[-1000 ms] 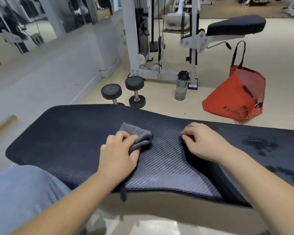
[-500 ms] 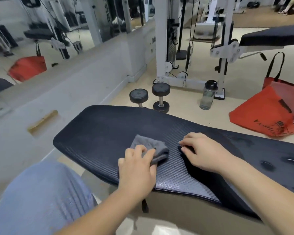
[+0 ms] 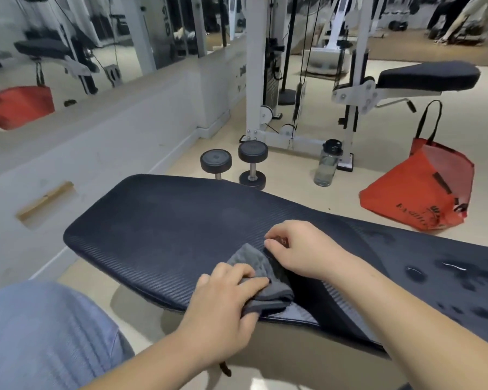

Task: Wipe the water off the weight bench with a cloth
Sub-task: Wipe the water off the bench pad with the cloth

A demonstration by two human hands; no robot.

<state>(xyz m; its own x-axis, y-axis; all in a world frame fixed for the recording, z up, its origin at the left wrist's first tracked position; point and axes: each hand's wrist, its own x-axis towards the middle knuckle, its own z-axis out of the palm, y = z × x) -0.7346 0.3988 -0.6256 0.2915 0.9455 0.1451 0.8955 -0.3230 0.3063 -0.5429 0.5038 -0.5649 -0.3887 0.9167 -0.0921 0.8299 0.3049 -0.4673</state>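
— While the crumpled grey fabric cloth (image 3: 261, 288) sits bunched at the near edge of the black ribbed padded weight bench (image 3: 166, 220), what worries you most?

— The wet part is elsewhere. The dark patches of water (image 3: 448, 273) lie well to the right on the surface, apart from the cloth and beyond the right forearm. The stretch under the cloth looks dry to me, so I'd judge the puddles could get missed. They could also be smeared rather than lifted if the cloth goes over them wadded up like this.

— And the hands?

— The left hand (image 3: 223, 311) grips the cloth, fingers and thumb curled round the wad, pressing it down onto the surface. The right hand (image 3: 302, 251) is just beside it on the far side, fingers curled with the tips down at the seam where the two pads meet. Whether it pinches the pad edge or only rests there, I cannot tell.

— Does that seam matter?

— Probably. The cloth lies right against it, so a corner could snag in the gap on a sideways stroke. Part of the cloth also overhangs the near edge, and a loose grip might let it slide to the floor.

— Anything further out?

— A hard push could send water off the far side. On the floor there stand a clear plastic bottle with a black cap (image 3: 327, 164), a red tote bag (image 3: 417, 192) and a pair of black dumbbells (image 3: 234, 167)
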